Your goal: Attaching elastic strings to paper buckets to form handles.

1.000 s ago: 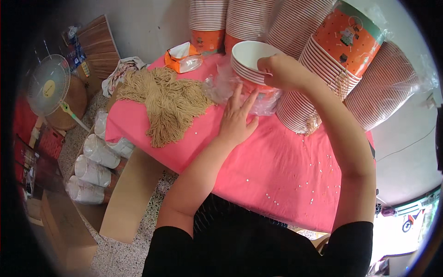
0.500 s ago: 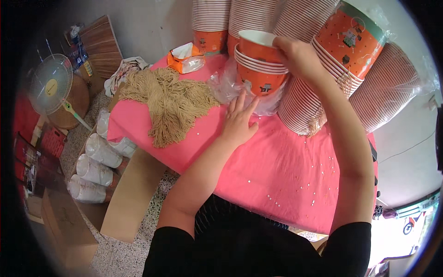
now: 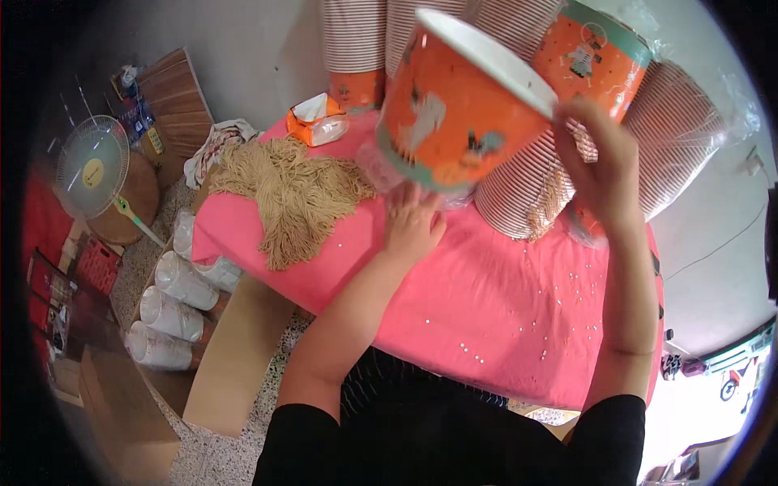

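A large orange paper bucket [image 3: 466,109] with a white rim, a green base band and printed figures hangs tilted above the table's far side. My right hand [image 3: 604,162] pinches its rim at the right, fingers slightly blurred. Below the bucket, my left hand [image 3: 411,227] lies on the pink tablecloth [image 3: 470,283], fingers spread and their tips near crumpled clear plastic [image 3: 377,168]. To its left lies a bundle of tan cords [image 3: 300,194]. The bucket hides whatever stands directly behind it.
Tall stacks of nested paper buckets [image 3: 519,190] line the table's far and right side. An orange tissue pack [image 3: 318,120] lies at the back. Small white bits dot the cloth. On the floor at left are wrapped white cup stacks [image 3: 170,312] in a cardboard box and a fan [image 3: 93,166].
My right hand has lifted the bucket up off the short stack and toward me, tilting it. My left hand has stayed near the same place on the cloth.
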A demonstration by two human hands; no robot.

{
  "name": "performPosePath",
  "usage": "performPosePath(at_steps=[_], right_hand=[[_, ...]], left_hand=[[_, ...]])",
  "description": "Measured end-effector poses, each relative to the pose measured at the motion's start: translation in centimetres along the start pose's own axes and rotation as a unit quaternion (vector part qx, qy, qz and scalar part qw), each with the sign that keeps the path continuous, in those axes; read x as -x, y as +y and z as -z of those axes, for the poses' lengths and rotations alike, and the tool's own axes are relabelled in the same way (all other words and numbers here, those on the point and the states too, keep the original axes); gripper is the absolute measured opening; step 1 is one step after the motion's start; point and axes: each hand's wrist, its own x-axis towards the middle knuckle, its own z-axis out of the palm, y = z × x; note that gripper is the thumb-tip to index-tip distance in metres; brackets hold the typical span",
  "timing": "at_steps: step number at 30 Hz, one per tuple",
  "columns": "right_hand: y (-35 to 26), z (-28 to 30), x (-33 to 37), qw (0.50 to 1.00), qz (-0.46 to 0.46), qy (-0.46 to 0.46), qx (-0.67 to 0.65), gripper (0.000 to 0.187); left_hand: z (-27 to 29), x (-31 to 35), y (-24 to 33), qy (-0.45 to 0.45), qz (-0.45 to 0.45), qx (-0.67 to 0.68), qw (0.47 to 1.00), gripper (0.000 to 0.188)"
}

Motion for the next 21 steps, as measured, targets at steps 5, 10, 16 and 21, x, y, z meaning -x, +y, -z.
performPosePath(at_steps=[5,10,16,21], right_hand=[[-1.9,0.5,6.1,0.997,0.000,-0.032,-0.064,0.027],[-0.9,0.8,9.7,0.992,-0.044,-0.051,-0.105,0.026],[-1.5,2.0,10.9,0.995,0.022,-0.098,-0.014,0.026],[-2.3,2.0,11.0,0.988,0.005,-0.155,-0.010,0.027]], left_hand=[[-1.6,0.3,-0.9,0.037,-0.058,0.061,0.996,0.052],[-0.9,-1.7,-2.3,0.076,-0.012,0.217,0.973,0.047],[3.0,-1.5,-0.6,0.098,0.144,0.300,0.938,0.034],[6.3,-1.6,0.7,-0.032,0.203,0.614,0.762,0.065]])
